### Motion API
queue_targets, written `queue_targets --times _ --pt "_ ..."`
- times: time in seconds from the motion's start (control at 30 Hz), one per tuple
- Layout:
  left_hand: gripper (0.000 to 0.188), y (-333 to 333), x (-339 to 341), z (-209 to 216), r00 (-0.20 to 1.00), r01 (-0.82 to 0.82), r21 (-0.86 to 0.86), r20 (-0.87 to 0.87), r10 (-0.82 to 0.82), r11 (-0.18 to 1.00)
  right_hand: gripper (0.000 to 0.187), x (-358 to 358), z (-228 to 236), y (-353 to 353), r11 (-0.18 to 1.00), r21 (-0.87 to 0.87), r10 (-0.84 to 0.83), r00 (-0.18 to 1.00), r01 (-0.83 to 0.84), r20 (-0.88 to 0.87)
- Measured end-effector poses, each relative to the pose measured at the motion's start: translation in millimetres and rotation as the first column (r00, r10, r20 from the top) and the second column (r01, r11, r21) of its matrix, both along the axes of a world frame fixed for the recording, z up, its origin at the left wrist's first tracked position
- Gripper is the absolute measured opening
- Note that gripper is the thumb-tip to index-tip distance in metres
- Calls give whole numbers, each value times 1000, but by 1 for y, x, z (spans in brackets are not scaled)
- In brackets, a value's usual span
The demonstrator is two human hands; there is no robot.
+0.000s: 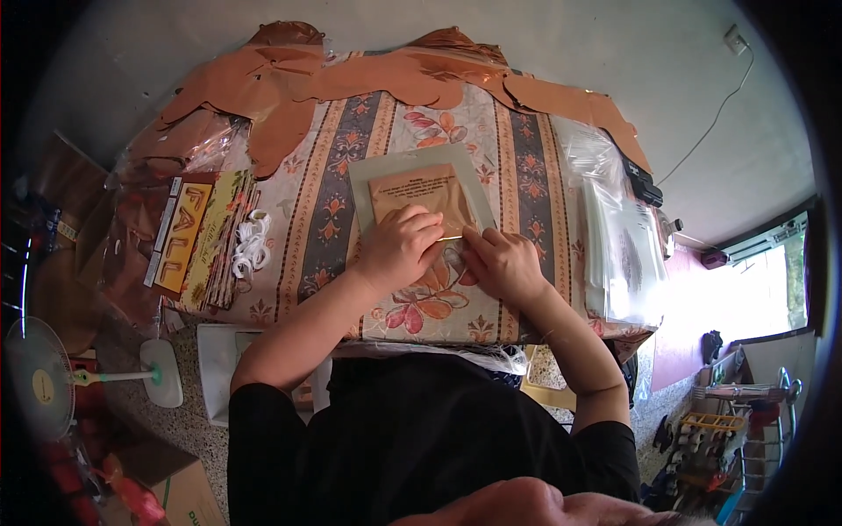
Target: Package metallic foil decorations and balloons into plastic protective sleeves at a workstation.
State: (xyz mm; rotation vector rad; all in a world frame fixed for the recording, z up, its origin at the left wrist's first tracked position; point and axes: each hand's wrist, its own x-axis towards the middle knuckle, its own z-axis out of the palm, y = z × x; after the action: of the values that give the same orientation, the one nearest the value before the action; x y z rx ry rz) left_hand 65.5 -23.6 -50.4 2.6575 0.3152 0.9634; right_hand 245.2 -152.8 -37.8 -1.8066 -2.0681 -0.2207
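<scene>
- Clear plastic packet with flat brown contents [417, 195]: it lies on a grey-green sheet [405, 163], near the middle of the cloth-covered table [478, 320], its lower edge at the hands.
- Left hand [403, 243]: fingers bent and close together over the lower edge; I cannot tell whether they are clamped, since their undersides are hidden.
- Right hand [504, 263]: fingers curled near the lower right corner, just beside a thin pale strip [452, 238] between the hands; a firm pinch cannot be confirmed.
- Handling: probably light; the film looks thin, glossy, slippery and easily creased, the filling flat and bendable.
- Hold: the lower edge or side margins seem best, pinched lightly with the packet kept flat; pulling on the film alone could stretch it.
- Around it: autumn-coloured cards [181, 235] and white cord [253, 245] leftward, clear plastic sleeves [624, 254] rightward.
</scene>
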Motion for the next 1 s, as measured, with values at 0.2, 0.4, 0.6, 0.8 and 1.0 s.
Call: queue_targets --times 0.2,0.4,0.6,0.8,1.0 --pt "20 8 -12 7 991 82 -50 -101 -87 995 35 -3 8 -5 1000 -8 -1 1000 1 -30" --pt "31 45 -39 -4 975 108 -102 -181 -125 989 30 -2 14 -5 999 -35 -23 993 19 -115" --pt "31 41 -41 -8 978 57 -95 -192 -75 994 12 -15 17 -1 997 27 83 968 -79 -237" --pt "28 41 -41 -10 985 60 -100 -157 -75 993 13 -58 8 12 984 64 174 966 -165 -189" --pt "32 45 -42 -15 978 82 -146 -179 -108 986 17 -55 11 17 960 -170 181 958 -221 -223"
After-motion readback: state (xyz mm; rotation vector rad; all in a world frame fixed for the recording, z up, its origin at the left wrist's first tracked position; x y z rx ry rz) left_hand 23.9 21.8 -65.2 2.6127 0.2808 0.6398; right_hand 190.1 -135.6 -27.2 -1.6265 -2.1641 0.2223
